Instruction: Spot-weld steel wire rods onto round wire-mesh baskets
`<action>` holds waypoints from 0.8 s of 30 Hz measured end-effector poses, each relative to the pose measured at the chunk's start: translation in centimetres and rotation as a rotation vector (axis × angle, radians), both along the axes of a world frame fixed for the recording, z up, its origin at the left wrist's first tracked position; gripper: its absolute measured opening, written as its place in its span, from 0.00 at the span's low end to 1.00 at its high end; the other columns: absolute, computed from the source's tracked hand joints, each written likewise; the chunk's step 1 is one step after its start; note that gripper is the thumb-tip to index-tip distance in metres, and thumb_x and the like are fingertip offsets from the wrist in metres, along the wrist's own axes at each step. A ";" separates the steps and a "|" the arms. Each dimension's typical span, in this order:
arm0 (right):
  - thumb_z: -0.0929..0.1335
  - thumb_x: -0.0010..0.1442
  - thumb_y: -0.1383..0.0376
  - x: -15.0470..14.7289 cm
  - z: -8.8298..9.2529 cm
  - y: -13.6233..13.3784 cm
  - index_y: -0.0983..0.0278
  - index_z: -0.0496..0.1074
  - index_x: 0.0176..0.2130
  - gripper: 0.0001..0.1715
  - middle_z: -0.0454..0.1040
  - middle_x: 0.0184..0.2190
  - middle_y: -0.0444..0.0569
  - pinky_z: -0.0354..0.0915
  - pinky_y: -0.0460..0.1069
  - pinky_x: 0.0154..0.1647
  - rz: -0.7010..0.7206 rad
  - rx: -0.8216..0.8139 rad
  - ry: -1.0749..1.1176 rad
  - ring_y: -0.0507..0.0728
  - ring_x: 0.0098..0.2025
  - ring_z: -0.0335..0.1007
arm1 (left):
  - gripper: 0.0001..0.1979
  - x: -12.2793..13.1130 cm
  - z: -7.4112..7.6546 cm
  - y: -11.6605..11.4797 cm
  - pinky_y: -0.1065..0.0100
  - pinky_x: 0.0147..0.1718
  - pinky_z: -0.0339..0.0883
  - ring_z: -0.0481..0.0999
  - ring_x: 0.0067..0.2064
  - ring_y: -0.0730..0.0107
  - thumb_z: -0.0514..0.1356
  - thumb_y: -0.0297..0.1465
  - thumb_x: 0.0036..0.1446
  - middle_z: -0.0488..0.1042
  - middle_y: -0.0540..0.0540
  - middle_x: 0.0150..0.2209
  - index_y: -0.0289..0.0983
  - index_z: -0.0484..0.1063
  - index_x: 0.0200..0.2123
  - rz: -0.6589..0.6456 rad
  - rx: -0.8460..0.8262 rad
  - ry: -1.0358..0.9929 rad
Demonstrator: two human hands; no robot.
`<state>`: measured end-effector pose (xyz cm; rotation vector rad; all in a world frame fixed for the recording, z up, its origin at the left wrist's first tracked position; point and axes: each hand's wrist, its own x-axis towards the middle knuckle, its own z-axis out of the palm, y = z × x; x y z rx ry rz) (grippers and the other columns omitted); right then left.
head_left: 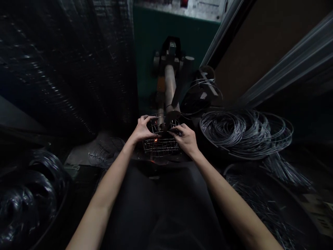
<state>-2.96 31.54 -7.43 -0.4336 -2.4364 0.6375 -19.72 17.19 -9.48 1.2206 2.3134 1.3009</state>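
Observation:
A small wire basket (161,146) sits under the arms of a spot welding machine (170,83), with an orange spark glowing near its middle. My left hand (143,129) grips the basket's left side, thumb and fingers curled on its wires. On the other side, my right hand (186,137) pinches wire at the basket's right edge, close to the electrode; the exact piece between those fingertips is too dark to make out. Both hands are level with each other, just below the machine's round arm end.
Coiled wire rings (244,133) fill a round tub at the right, above a second tub of short wire pieces (262,205). More shiny coils (33,194) lie at the lower left. Stacked wire mesh (65,62) rises at the left, and a green panel (148,45) stands behind.

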 end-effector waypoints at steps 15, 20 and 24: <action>0.55 0.67 0.54 9.4 2.0 -0.5 0.59 0.74 0.41 0.23 0.74 0.39 0.49 0.65 0.51 0.46 -0.045 -0.188 -0.155 0.56 0.43 0.70 | 0.66 -1.4 -5.7 -4.2 0.44 0.65 0.41 0.43 0.68 0.43 0.73 0.47 0.33 0.39 0.34 0.67 0.42 0.34 0.67 -0.128 0.126 -0.214; 0.59 0.62 0.54 15.3 -5.1 -0.6 0.60 0.73 0.39 0.19 0.78 0.36 0.50 0.70 0.53 0.44 0.056 -0.280 -0.482 0.58 0.39 0.75 | 0.67 -1.3 -7.9 -3.2 0.42 0.61 0.50 0.52 0.66 0.45 0.75 0.45 0.31 0.51 0.34 0.62 0.46 0.32 0.66 -0.023 0.375 -0.387; 0.61 0.58 0.54 17.4 -7.9 0.2 0.60 0.75 0.35 0.18 0.79 0.35 0.53 0.72 0.56 0.43 0.084 -0.299 -0.587 0.61 0.39 0.77 | 0.64 -0.6 -6.9 -4.3 0.43 0.59 0.56 0.57 0.63 0.46 0.75 0.44 0.30 0.53 0.37 0.60 0.47 0.39 0.64 0.009 0.419 -0.313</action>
